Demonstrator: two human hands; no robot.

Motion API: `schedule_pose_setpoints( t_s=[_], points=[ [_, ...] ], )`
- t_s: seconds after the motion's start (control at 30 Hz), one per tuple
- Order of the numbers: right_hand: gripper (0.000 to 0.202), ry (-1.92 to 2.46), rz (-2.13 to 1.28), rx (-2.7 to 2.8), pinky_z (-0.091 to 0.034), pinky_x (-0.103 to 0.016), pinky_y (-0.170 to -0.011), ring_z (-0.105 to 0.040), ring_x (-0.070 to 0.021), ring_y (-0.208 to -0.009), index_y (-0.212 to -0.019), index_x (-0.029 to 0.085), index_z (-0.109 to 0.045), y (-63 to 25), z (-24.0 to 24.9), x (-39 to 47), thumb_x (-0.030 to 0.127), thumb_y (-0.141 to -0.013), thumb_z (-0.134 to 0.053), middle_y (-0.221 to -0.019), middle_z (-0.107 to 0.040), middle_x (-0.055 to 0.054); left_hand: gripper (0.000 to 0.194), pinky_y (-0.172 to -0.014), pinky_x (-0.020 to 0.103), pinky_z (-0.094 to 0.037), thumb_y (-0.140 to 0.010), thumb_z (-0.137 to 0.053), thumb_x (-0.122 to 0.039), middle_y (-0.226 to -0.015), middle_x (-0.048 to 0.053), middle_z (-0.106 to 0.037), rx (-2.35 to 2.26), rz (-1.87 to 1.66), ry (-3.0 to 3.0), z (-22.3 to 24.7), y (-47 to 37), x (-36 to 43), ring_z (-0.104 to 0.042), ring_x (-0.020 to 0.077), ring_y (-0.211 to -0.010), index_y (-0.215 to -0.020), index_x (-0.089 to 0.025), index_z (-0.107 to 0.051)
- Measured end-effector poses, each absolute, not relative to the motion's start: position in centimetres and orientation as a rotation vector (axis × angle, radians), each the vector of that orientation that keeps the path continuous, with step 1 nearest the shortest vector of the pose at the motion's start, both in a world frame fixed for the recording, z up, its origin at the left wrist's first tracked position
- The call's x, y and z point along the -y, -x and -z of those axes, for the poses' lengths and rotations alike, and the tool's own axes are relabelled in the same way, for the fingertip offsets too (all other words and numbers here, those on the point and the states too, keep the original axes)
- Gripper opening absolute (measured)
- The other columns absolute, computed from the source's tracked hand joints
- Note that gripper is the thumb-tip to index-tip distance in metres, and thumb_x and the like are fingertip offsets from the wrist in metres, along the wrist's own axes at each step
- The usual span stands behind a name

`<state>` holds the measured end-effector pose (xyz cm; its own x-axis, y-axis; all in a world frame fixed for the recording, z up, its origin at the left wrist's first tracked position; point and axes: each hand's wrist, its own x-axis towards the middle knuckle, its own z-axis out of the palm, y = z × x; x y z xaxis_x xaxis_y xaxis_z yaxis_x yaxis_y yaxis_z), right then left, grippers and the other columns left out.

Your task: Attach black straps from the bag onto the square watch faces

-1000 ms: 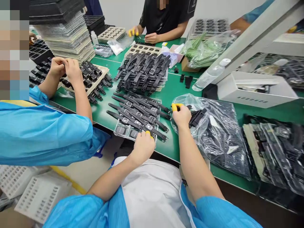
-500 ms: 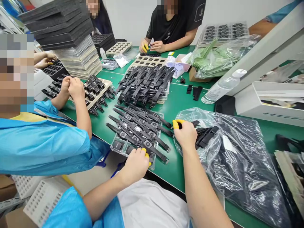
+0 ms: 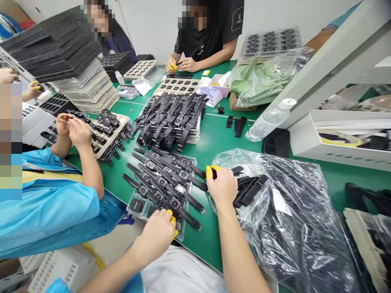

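Note:
My right hand, with yellow finger cots, is closed on a black watch strap at the edge of the clear plastic bag. Near it, several loose black straps stick out of the bag's mouth. My left hand, also in yellow finger cots, is closed at the near edge of a clear tray; its fingertips hide what they grip. Watches with black straps lie in slanting rows across this tray, backs up. A dark square watch body sits in a front compartment.
Behind the tray stands a stack of trays loaded with watches. A plastic bottle, a dark phone-like slab and a white box stand right. Co-workers' hands are busy left and across. Tall foam and tray stacks rise left.
The view has shifted, so the whole scene sits further left and lower. Both of my hands keep about the same places, at the tray and at the bag's edge.

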<state>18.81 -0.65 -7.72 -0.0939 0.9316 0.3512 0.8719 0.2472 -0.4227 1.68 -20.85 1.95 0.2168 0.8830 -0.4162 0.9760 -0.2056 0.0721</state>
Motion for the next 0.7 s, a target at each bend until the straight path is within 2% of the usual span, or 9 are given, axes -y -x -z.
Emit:
schedule_pose_setpoints(
  t_s=[0.17, 0.3, 0.5, 0.63, 0.7],
  points=[
    [0.038, 1.586, -0.149, 1.932, -0.033, -0.039, -0.076, -0.056, -0.0286, -0.093, -0.097, 0.016, -0.076, -18.9, 8.0, 0.7, 0.039, -0.106, -0.047, -0.090, -0.072, -0.012, 0.015, -0.077, 0.038, -0.045, -0.095, -0.061, -0.015, -0.093, 0.015, -0.069, -1.703, 0.747, -2.207, -2.2, -4.1, 20.9, -0.062, 0.0273, -0.091, -0.097, -0.013, -0.076],
    [0.039, 1.548, -0.152, 1.939, -0.034, -0.039, -0.077, -0.057, -0.0287, -0.093, -0.100, 0.016, -0.076, -18.8, 7.9, 0.7, 0.040, -0.107, -0.047, -0.092, -0.073, -0.012, 0.017, -0.075, 0.039, -0.049, -0.093, -0.062, -0.012, -0.092, 0.016, -0.071, -1.705, 0.902, -2.223, -2.0, -5.5, 20.4, -0.065, 0.0289, -0.089, -0.101, -0.011, -0.077],
    [0.037, 1.575, -0.152, 1.965, -0.036, -0.038, -0.077, -0.059, -0.0282, -0.095, -0.101, 0.016, -0.077, -18.3, 7.8, 0.4, 0.038, -0.108, -0.048, -0.094, -0.075, -0.011, 0.025, -0.080, 0.040, -0.054, -0.091, -0.060, -0.005, -0.098, 0.017, -0.073, -1.797, 0.789, -2.250, -0.6, -4.7, 20.8, -0.069, 0.0299, -0.095, -0.105, -0.012, -0.079],
    [0.034, 1.667, -0.238, 1.995, -0.038, -0.037, -0.083, -0.060, -0.0275, -0.102, -0.107, 0.016, -0.076, -17.8, 7.2, -0.2, 0.036, -0.107, -0.049, -0.104, -0.076, -0.012, 0.028, -0.084, 0.040, -0.056, -0.089, -0.058, -0.003, -0.107, 0.016, -0.073, -1.897, 0.568, -2.308, 1.6, -2.8, 21.3, -0.069, 0.0294, -0.101, -0.106, -0.014, -0.079],
    [0.032, 1.697, -0.279, 2.006, -0.039, -0.037, -0.085, -0.060, -0.0268, -0.106, -0.111, 0.016, -0.075, -17.6, 6.8, -0.5, 0.035, -0.107, -0.049, -0.109, -0.075, -0.012, 0.027, -0.085, 0.040, -0.057, -0.093, -0.056, -0.006, -0.111, 0.016, -0.072, -1.958, 0.420, -2.361, 2.8, -1.8, 21.3, -0.069, 0.0287, -0.102, -0.105, -0.014, -0.078]
  ],
)
